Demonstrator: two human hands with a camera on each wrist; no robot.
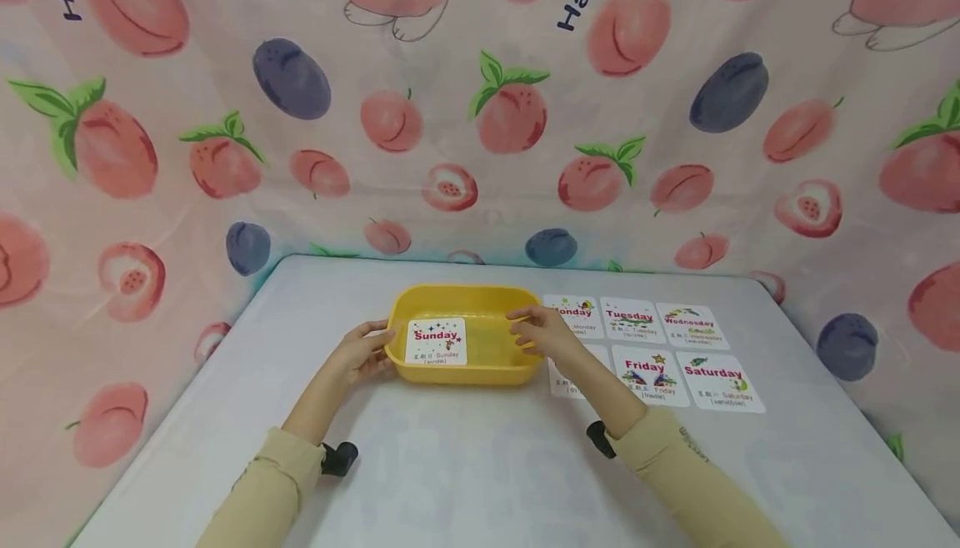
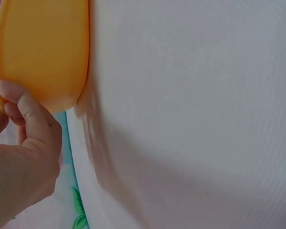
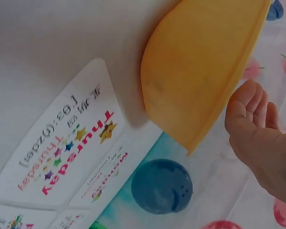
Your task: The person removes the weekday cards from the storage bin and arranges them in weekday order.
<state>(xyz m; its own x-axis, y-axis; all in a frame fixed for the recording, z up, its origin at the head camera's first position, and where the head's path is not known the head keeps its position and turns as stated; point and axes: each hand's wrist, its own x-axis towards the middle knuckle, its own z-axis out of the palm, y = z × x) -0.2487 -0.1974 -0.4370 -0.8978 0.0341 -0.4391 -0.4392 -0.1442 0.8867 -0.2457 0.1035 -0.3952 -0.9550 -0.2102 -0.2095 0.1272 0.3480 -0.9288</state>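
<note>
1. Yellow oblong plastic tub resting mid-table on the white tabletop, with a white "Sunday" card inside.
2. Left hand gripping the tub's left rim, fingers curled around it.
3. Right hand at the right rim, fingers relaxed, grip unclear.
4. White weekday cards laid in rows just right of the tub.

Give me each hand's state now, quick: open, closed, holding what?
Left hand: fingers curled on the left end of the yellow tub, holding it.
Right hand: at the tub's right rim, fingers relaxed; a grip cannot be told.
</note>
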